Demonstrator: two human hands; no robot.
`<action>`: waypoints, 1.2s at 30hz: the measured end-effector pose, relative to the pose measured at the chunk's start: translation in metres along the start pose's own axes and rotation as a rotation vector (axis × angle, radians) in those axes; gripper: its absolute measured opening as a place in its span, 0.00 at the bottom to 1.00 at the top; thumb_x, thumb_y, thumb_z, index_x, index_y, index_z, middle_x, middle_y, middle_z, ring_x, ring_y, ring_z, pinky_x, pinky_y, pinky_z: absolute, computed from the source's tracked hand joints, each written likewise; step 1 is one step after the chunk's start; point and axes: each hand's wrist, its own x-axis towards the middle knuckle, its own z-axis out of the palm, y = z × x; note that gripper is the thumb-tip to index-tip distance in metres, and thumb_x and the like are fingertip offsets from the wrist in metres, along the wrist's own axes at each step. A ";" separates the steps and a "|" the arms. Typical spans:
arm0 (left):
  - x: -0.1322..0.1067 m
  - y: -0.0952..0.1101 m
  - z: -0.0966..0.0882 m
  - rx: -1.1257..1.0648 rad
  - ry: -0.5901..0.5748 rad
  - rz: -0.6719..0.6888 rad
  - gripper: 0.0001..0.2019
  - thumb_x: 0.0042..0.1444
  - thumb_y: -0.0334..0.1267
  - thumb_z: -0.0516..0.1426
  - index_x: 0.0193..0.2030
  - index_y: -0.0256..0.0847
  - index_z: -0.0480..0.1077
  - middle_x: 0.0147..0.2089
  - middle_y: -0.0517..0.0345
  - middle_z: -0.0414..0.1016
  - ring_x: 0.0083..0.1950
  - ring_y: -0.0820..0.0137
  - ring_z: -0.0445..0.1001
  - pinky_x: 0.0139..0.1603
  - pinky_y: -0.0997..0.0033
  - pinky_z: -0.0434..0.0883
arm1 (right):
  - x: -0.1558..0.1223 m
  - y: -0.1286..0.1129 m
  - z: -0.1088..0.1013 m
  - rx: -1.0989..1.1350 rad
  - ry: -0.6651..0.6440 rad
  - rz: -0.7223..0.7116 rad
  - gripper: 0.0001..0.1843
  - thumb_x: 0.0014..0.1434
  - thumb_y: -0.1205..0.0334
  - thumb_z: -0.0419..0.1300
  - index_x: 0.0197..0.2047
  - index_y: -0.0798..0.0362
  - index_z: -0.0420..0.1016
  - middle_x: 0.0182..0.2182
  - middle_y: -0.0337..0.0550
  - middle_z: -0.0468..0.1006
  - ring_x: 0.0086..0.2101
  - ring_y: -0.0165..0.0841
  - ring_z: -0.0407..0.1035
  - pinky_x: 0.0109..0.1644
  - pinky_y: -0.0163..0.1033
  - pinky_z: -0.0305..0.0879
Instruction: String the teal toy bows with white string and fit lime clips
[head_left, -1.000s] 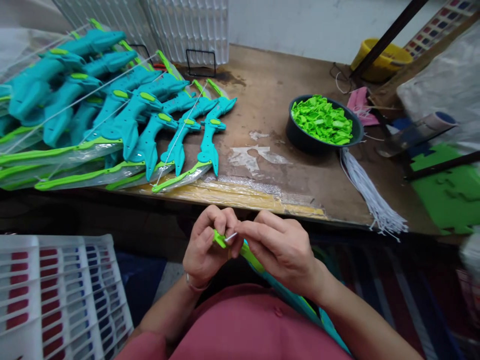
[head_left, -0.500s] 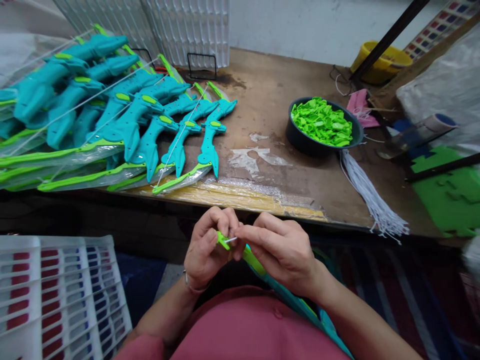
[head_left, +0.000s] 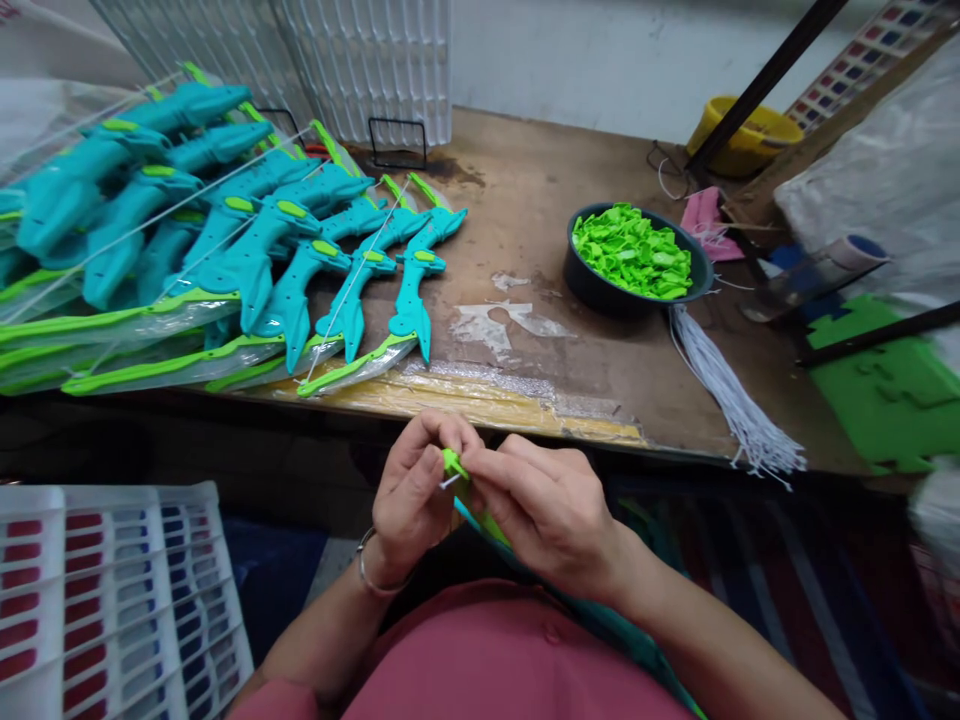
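Observation:
Just below the table's front edge, my left hand [head_left: 409,495] and my right hand [head_left: 544,510] meet, both closed in a pinch. The left pinches the green tip of a toy bow [head_left: 454,464]. The right pinches a short white string [head_left: 450,481] against that tip. The bow's green and teal limb runs down past my right wrist over my lap, mostly hidden. A pile of finished teal and green toy bows [head_left: 225,240] lies on the left of the wooden table [head_left: 525,200].
A dark bowl [head_left: 592,285] of small green plastic pieces [head_left: 634,250] stands right of centre, with a bundle of white strings [head_left: 731,400] beside it reaching the edge. A white slatted crate [head_left: 112,590] is at lower left. Green foam sheet [head_left: 885,390], yellow bucket [head_left: 742,125] at right.
My hands have drawn closer together, and the right fingers now cover more of the green tip. The white string end shows shorter. The view shifted slightly downward.

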 end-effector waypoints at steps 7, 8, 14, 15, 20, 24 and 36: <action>0.003 -0.003 0.004 -0.010 0.071 -0.200 0.09 0.66 0.43 0.61 0.41 0.40 0.72 0.39 0.58 0.70 0.40 0.73 0.69 0.45 0.78 0.69 | -0.002 0.010 0.010 -0.240 0.097 -0.095 0.14 0.70 0.70 0.54 0.57 0.56 0.67 0.38 0.48 0.84 0.38 0.34 0.81 0.41 0.36 0.78; 0.003 -0.003 0.005 -0.012 0.068 -0.221 0.08 0.67 0.43 0.60 0.42 0.41 0.72 0.39 0.59 0.69 0.40 0.73 0.69 0.45 0.78 0.69 | -0.002 0.011 0.011 -0.249 0.099 -0.094 0.13 0.70 0.71 0.53 0.56 0.56 0.67 0.38 0.48 0.84 0.37 0.34 0.81 0.41 0.36 0.78; 0.002 -0.009 0.006 0.066 0.081 -0.243 0.08 0.68 0.44 0.59 0.42 0.42 0.71 0.39 0.60 0.69 0.41 0.72 0.68 0.47 0.76 0.68 | -0.003 0.014 0.011 -0.252 0.097 -0.008 0.10 0.70 0.71 0.54 0.54 0.55 0.68 0.36 0.46 0.83 0.33 0.32 0.78 0.37 0.35 0.75; 0.002 -0.011 0.005 0.091 0.082 -0.242 0.08 0.69 0.44 0.59 0.42 0.42 0.70 0.39 0.60 0.69 0.41 0.72 0.69 0.48 0.76 0.68 | -0.003 0.015 0.012 -0.265 0.099 0.004 0.09 0.70 0.71 0.54 0.52 0.54 0.68 0.36 0.45 0.82 0.33 0.32 0.77 0.36 0.35 0.74; 0.003 -0.015 0.004 0.326 0.070 -0.238 0.08 0.70 0.44 0.57 0.49 0.43 0.71 0.46 0.58 0.72 0.47 0.71 0.70 0.53 0.74 0.67 | 0.001 0.016 0.015 -0.258 0.233 0.083 0.08 0.66 0.74 0.53 0.42 0.51 0.66 0.42 0.50 0.75 0.42 0.37 0.74 0.43 0.41 0.74; 0.005 -0.013 0.005 0.419 0.018 -0.236 0.10 0.71 0.46 0.55 0.48 0.42 0.71 0.36 0.60 0.74 0.33 0.74 0.69 0.37 0.76 0.67 | 0.012 0.007 -0.004 0.121 0.360 0.284 0.09 0.67 0.72 0.51 0.38 0.50 0.65 0.42 0.44 0.72 0.43 0.34 0.72 0.49 0.43 0.72; -0.005 -0.025 0.003 0.297 0.061 -0.254 0.10 0.67 0.44 0.61 0.40 0.41 0.69 0.24 0.66 0.68 0.25 0.76 0.65 0.30 0.76 0.63 | -0.012 0.001 -0.013 0.064 0.127 0.225 0.07 0.66 0.72 0.58 0.41 0.51 0.72 0.48 0.46 0.74 0.48 0.34 0.73 0.50 0.39 0.72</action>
